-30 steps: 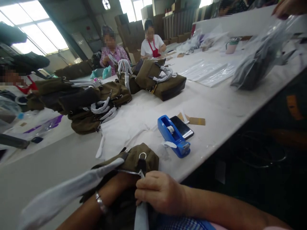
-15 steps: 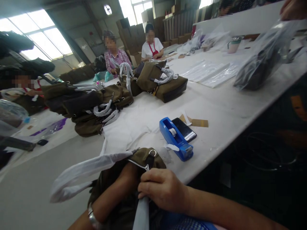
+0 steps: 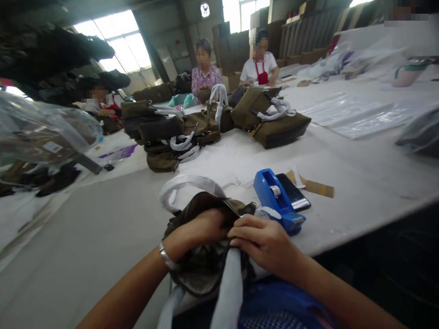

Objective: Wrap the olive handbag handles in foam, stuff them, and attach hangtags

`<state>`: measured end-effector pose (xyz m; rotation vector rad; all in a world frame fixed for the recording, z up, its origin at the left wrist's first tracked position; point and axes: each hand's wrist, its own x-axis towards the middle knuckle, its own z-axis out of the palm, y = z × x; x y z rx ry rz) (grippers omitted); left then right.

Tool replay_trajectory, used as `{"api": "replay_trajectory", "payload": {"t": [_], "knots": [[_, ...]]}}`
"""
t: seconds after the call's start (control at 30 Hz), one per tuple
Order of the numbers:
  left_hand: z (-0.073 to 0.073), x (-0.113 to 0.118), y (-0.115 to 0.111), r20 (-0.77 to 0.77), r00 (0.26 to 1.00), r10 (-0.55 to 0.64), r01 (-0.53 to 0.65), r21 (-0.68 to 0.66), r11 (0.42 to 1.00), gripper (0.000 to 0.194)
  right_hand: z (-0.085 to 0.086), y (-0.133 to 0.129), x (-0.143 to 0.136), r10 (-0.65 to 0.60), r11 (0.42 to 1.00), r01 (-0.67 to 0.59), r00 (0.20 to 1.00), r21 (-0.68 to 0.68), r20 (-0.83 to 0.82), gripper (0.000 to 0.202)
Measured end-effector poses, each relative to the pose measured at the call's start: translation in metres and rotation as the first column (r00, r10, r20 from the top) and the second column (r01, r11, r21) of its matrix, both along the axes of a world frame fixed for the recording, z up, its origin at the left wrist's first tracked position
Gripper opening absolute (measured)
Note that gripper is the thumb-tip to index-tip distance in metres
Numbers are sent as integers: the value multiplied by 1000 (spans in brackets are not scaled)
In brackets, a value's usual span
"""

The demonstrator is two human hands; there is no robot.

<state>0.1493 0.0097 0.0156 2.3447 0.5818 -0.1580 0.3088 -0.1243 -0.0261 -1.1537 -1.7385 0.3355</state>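
Observation:
An olive-brown handbag [image 3: 187, 272] sits at the table's near edge with its mouth open towards me. My left hand [image 3: 213, 225] reaches into the bag, its fingers hidden inside; a silver bracelet circles that wrist. With fingers closed, my right hand [image 3: 262, 240] pinches the bag's rim on the right side. A white-wrapped handle [image 3: 229, 285] hangs down towards me just below that hand. The other white-wrapped handle [image 3: 192, 182] arches up behind the bag. Right behind my right hand stands a blue tape dispenser [image 3: 276, 201].
Beside the dispenser lie a black phone [image 3: 291, 192] and a brown card strip [image 3: 318, 188]. More olive bags [image 3: 274, 123] are heaped across the table. Clear plastic sleeves [image 3: 356, 114] lie at the right. Co-workers [image 3: 206, 75] are at the far side. The table edge runs along the right.
My view has swung left. The bag's mouth has opened wider and tipped towards me, showing its inside. My left hand stays in the bag, and my right hand still holds the rim.

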Motion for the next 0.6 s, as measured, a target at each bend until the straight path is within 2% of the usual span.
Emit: {"api": "replay_trajectory", "payload": {"t": [0.07,0.1,0.13,0.17,0.2,0.23,0.27,0.3,0.37,0.43,0.5,0.53,0.6], "knots": [[26,-32,-9,71,994,81,-84,52,995,21,15,-4,10,-19,1000,18,989,8,145,17],[37,-50,-17,137,976,168,-182,96,979,23,23,-3,13,-22,999,11,971,49,237,18],[43,-70,-27,236,928,289,-327,143,934,22,31,1,14,-9,995,-25,945,100,327,19],[43,-89,-38,355,836,419,-500,178,847,22,39,7,12,30,987,-92,912,133,409,20],[38,-106,-50,471,707,527,-665,190,722,22,45,15,7,109,974,-190,870,123,481,22],[26,-120,-63,564,565,602,-795,177,580,25,50,26,0,220,951,-301,814,66,538,25],[10,-131,-74,620,448,645,-873,148,464,34,53,37,-9,350,911,-411,740,-25,574,28],[-10,-138,-85,633,373,679,-913,118,391,48,54,49,-19,478,852,-507,654,-129,586,31],[-51,-140,-99,561,291,775,-926,-37,375,79,47,70,-41,671,715,-623,483,-317,563,34],[-83,-131,-104,502,204,840,-893,-256,370,96,31,83,-58,767,610,-668,362,-426,530,35],[-99,-117,-102,501,81,862,-844,-425,326,100,11,87,-67,798,578,-662,339,-477,498,36],[-103,-110,-99,514,12,858,-822,-483,301,97,1,87,-69,801,581,-652,350,-487,486,34],[-103,-96,-94,543,-109,833,-787,-559,261,78,-15,86,-71,798,595,-639,400,-487,451,27]]}}
